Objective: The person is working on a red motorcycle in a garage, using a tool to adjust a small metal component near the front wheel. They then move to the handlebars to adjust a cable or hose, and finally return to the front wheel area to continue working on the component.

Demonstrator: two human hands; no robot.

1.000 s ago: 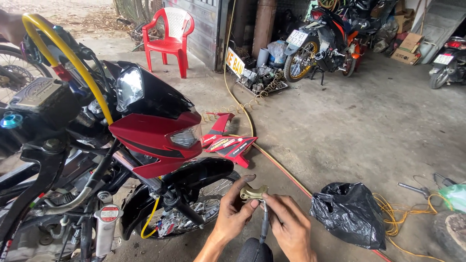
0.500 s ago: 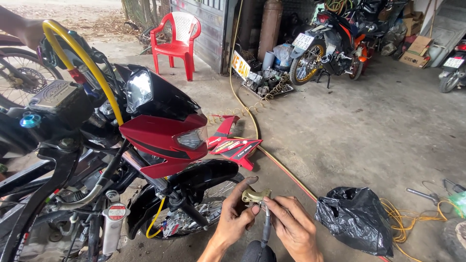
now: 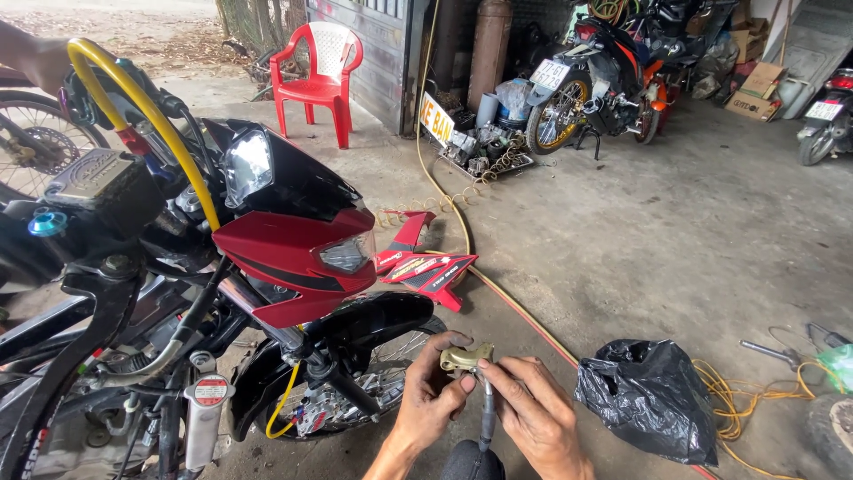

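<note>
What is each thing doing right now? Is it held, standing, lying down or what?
left hand: pinching the brass part.
right hand: on the hose end, touching the part.
brass part: held up between both hands.
black hose: running down from the part.
red motorcycle: upright, side panel off.
red panel: lying on the floor.
red chair: standing, empty.
black bag: crumpled on the floor.

Dull brass-coloured metal fitting (image 3: 466,357), slightly worn, pinched in left hand (image 3: 433,397); matt black rubber hose (image 3: 487,416) under right hand (image 3: 533,418). Glossy red and black plastic fairing (image 3: 284,244), smooth and reflective. Shiny black plastic fender (image 3: 373,318). Crinkled glossy black plastic bag (image 3: 641,398). Rough, stained grey concrete floor (image 3: 640,258). Smooth moulded red plastic chair (image 3: 318,78). Glossy yellow hose (image 3: 147,116).
</note>
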